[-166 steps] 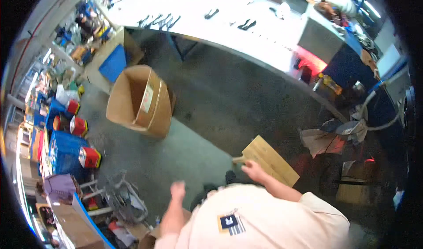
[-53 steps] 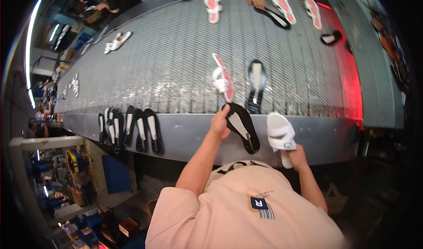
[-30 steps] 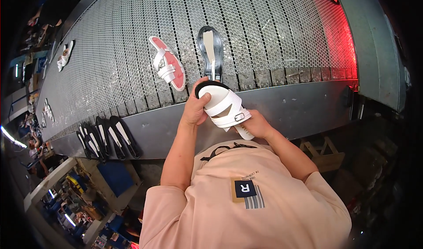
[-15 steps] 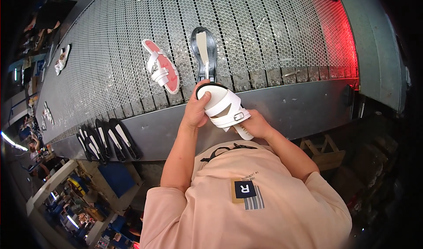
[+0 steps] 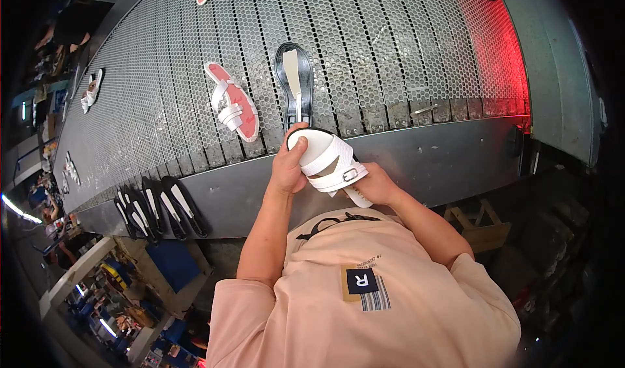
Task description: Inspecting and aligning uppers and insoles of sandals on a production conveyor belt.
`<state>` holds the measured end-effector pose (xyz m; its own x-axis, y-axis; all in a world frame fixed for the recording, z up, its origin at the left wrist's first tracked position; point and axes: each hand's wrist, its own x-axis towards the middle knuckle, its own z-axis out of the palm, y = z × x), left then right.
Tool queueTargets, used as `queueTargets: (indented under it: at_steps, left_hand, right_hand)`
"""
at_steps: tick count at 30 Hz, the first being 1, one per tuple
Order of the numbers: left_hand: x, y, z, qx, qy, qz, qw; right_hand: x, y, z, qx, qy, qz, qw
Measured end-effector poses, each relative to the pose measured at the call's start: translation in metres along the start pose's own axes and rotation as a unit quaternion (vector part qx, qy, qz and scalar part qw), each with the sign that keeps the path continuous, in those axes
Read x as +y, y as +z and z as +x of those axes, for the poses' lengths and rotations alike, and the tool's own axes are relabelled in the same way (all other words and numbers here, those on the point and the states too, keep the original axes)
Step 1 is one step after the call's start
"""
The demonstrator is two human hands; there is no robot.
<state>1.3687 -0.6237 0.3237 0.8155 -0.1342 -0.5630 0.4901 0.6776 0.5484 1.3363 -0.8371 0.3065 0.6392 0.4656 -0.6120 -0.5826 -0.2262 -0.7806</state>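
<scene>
A white strapped sandal (image 5: 330, 158) with a buckle is held between both my hands, in front of my body. My left hand (image 5: 288, 165) grips its toe end, the thumb pressed on the white footbed and the fingers underneath. Round the heel end is my right hand (image 5: 374, 184), its fingers partly hidden behind the straps. A dark rim shows along the toe edge. Just beyond my left hand, a black shoe sole (image 5: 295, 81) with a pale strip down its middle lies on the metal mesh belt. Left of it rests a white sandal with a red footbed (image 5: 233, 101).
The mesh conveyor belt (image 5: 364, 55) stretches away behind a grey metal ledge (image 5: 430, 150). Several black soles (image 5: 172, 205) lie on the ledge at left. More sandals (image 5: 92, 90) sit farther along the belt. A green-grey housing (image 5: 556, 75) with red light beneath stands at right.
The black sole and the red-footbed sandal on the belt have shifted slightly left. My hands keep hold of the white sandal, moved barely leftward.
</scene>
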Motion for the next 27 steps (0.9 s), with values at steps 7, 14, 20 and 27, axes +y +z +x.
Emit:
queueTargets:
  at_steps: [7,14,20,27]
  left_hand:
    - [-0.007,0.006,-0.009,0.027,0.014,-0.010,0.999]
    - [0.024,0.008,-0.012,0.031,0.001,0.216,0.976]
    - [0.052,0.045,-0.020,0.002,-0.063,0.538,0.840]
    - [0.037,0.028,-0.019,0.027,-0.059,0.486,0.872]
  right_hand:
    - [-0.007,-0.007,-0.006,-0.007,-0.020,-0.045,0.999]
    - [-0.011,-0.012,-0.011,-0.007,-0.022,-0.063,0.998]
    - [-0.021,-0.018,-0.018,-0.022,-0.014,-0.097,0.995]
    - [-0.023,-0.030,-0.020,-0.054,-0.027,-0.127,0.990]
